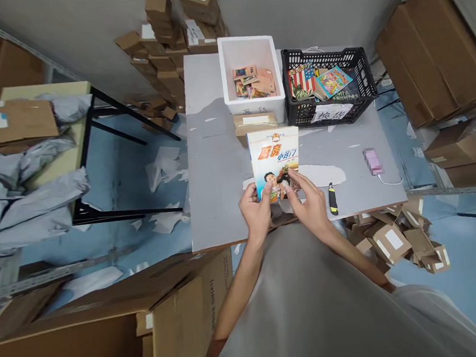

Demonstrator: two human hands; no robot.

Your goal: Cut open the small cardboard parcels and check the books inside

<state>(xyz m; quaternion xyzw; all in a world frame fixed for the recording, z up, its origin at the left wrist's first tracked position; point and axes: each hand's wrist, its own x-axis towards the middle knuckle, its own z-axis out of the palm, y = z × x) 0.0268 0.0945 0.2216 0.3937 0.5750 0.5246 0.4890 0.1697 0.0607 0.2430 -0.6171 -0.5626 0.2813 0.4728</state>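
Observation:
A thin book [276, 149] with a white and blue cover and orange lettering is held up over the near part of the grey table [217, 197]. My left hand [256, 207] grips its lower left corner, thumb on the cover. On the lower right side, my right hand [308, 198] holds the same book, thumb in front and fingers along the edge. Just beyond the book lies a small cardboard box [253, 122] with a white label. To the right of my right hand rests a black and yellow utility knife [332, 199].
A white foam box [252, 107] with small books and a black crate [352, 103] of books stand at the table's back. A pink phone [373, 161] lies right, cable attached. Cardboard boxes [393, 240] litter the floor; a large open carton [192, 312] stands at near left.

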